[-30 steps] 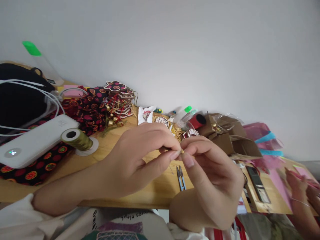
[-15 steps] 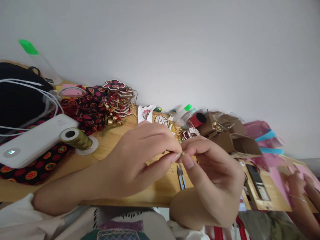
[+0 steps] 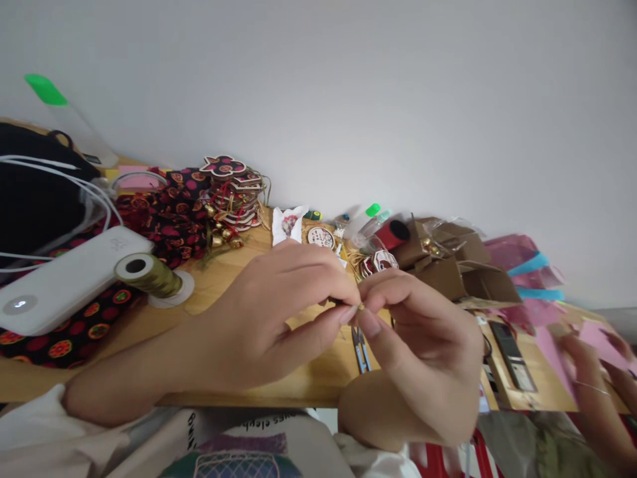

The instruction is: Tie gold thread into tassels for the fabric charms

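Both hands meet above the table, fingertips almost touching. My left hand (image 3: 283, 312) is closed in a pinch, thumb against forefinger. My right hand (image 3: 423, 338) pinches from the other side. Between the tips shows a tiny gold-coloured piece (image 3: 361, 307), too small to name for certain. A short dark bit shows at my left fingertips; its kind is unclear. Just below the hands lie blue-handled thread snips (image 3: 361, 352), points away from me. A spool of olive thread (image 3: 154, 275) leans left of my left wrist.
A white device (image 3: 74, 279) rests on dark patterned cloth at left. Several stacked ornaments with gold bells (image 3: 231, 192) stand by the wall. Behind my right hand are cardboard boxes (image 3: 448, 259). At far right, another person's hands (image 3: 577, 352) handle pink sheets.
My hands keep the same pinch on the tiny gold piece and barely move. The view has shifted slightly. The other person's hands at far right have moved apart over the pink sheet.
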`<move>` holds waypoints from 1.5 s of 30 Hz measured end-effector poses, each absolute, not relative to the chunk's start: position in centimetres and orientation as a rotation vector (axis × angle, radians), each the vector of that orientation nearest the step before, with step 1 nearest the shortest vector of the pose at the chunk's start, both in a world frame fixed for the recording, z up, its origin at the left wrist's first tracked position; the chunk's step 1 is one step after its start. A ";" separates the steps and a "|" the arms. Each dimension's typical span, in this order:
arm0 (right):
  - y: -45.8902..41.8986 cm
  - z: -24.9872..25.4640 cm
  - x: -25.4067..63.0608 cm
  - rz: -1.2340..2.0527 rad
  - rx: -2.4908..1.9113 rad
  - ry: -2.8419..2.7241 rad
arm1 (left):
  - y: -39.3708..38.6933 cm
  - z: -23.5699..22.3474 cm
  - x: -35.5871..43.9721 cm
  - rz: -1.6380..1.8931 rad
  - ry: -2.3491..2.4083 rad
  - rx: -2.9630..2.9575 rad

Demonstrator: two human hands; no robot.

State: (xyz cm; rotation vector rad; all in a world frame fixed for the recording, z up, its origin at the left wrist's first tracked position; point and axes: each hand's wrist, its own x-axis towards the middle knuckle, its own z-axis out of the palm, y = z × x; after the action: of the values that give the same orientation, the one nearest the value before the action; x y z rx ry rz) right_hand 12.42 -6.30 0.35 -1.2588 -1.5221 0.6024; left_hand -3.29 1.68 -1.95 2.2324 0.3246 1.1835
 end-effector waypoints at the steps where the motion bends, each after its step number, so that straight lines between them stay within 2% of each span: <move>1: -6.3 0.4 12.4 0.609 -1.260 -1.519 | 1.7 -2.0 -3.3 1.180 0.318 2.236; 32: -6.3 0.4 12.8 0.661 -1.223 -1.582 | 2.1 -2.0 -3.0 1.206 0.215 2.102; 45: -6.6 0.2 12.3 0.486 -1.224 -1.489 | 2.1 -1.6 -3.1 1.321 0.296 2.208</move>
State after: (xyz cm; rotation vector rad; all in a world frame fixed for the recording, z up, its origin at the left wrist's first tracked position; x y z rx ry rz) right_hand 12.28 -6.59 0.22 -1.2244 -1.4888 0.4858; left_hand -3.15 2.08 -1.65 2.2084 0.2958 1.3212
